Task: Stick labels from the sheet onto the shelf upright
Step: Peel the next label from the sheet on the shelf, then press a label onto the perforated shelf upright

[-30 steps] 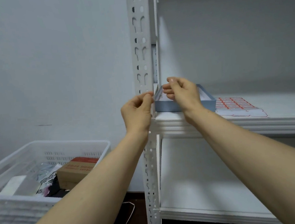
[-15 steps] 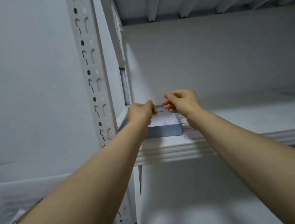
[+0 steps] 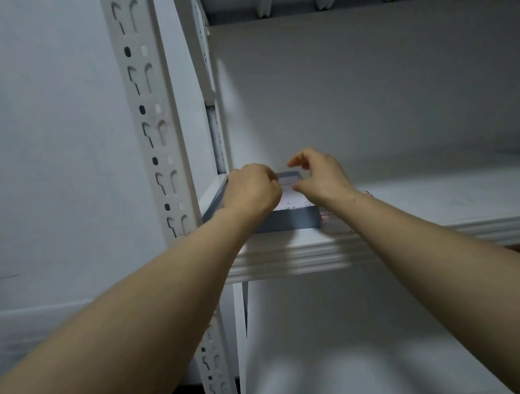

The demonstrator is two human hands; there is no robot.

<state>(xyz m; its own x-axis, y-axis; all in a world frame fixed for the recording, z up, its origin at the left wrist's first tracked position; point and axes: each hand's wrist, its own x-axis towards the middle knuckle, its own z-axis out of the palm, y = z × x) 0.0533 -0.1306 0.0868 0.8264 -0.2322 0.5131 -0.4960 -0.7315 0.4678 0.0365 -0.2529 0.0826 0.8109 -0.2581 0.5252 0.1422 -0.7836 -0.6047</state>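
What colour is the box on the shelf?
The box is grey-blue, seen in the head view.

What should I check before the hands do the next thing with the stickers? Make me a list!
1. Label peeled and held: cannot tell. The left hand curls over the white sheet in the blue box, hiding its fingertips.
2. Right hand free: ok. Thumb and fingers are apart, with nothing seen in them.
3. Shelf upright close by: ok. It stands just left of the left hand.
4. Blue box steady: ok. It sits flat on the shelf.
5. Red-outlined label sheet handy: ok. It lies right of the box, partly under the right forearm.
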